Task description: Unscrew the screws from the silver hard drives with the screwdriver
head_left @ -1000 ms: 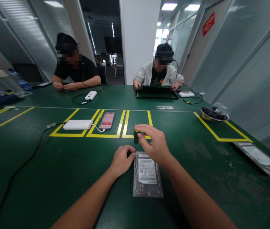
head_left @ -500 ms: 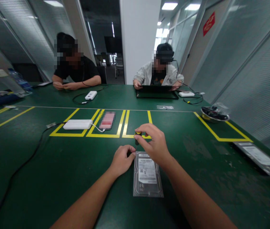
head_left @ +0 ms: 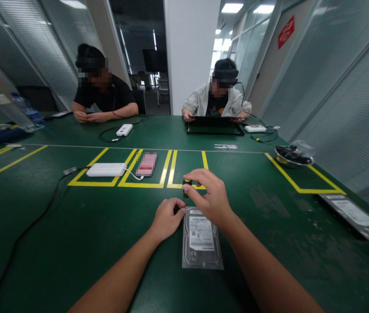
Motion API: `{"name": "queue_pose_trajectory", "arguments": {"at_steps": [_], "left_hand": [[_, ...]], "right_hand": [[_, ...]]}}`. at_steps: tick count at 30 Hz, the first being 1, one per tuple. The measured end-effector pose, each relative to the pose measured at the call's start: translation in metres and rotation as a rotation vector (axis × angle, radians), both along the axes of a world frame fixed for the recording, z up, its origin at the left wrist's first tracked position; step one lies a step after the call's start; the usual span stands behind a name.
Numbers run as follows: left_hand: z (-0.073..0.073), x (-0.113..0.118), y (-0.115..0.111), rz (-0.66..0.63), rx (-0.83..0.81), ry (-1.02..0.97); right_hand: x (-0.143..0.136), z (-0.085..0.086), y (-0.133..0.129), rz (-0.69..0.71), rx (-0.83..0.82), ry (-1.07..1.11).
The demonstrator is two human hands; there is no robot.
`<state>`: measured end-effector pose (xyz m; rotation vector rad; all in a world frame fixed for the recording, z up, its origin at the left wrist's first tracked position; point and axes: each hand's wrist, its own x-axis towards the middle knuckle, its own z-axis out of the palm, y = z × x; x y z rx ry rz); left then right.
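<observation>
A silver hard drive point(head_left: 201, 239) with a white label lies flat on the green table, in front of me. At its far left corner is my left hand point(head_left: 167, 219), thumb and index finger pinched together at the drive's edge; whether anything small is between them is hidden. My right hand point(head_left: 208, 193) is over the drive's far edge, its thumb and fingers closed on a short black and yellow screwdriver point(head_left: 187, 188). The screwdriver stands roughly upright above the far left corner; its tip is too small to make out.
Beyond the drive are yellow tape outlines, a white power bank point(head_left: 106, 170) and a pink phone point(head_left: 147, 164). A metal bowl point(head_left: 293, 157) and a second drive point(head_left: 355, 213) are at right. Two people sit across the table, one holding a black panel point(head_left: 215, 126).
The screwdriver has shifted and turned very slightly in my right hand's fingers. My left hand and the drive have stayed in place.
</observation>
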<state>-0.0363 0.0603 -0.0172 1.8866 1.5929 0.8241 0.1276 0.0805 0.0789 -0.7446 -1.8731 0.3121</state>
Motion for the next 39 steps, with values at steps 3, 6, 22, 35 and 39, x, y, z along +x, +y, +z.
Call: {"name": "queue_pose_trajectory", "arguments": {"at_steps": [3, 6, 22, 35, 39], "left_hand": [[-0.0004, -0.0002, 0.0001, 0.003, 0.0, 0.0], [0.0001, -0.0002, 0.0002, -0.003, 0.005, 0.002], [-0.0005, 0.0006, 0.0004, 0.001, -0.003, 0.003], [-0.0001, -0.0001, -0.0002, 0.003, 0.006, 0.0], [0.0011, 0.0002, -0.0002, 0.003, 0.005, -0.003]], "right_hand": [[-0.0001, -0.0002, -0.0005, 0.019, 0.008, -0.004], [-0.0002, -0.0011, 0.0003, 0.032, 0.006, -0.013], [0.0012, -0.0024, 0.0021, 0.015, 0.007, -0.011], [0.0005, -0.0016, 0.0003, 0.014, 0.021, -0.007], [0.0009, -0.0003, 0.0002, 0.012, 0.024, -0.01]]}}
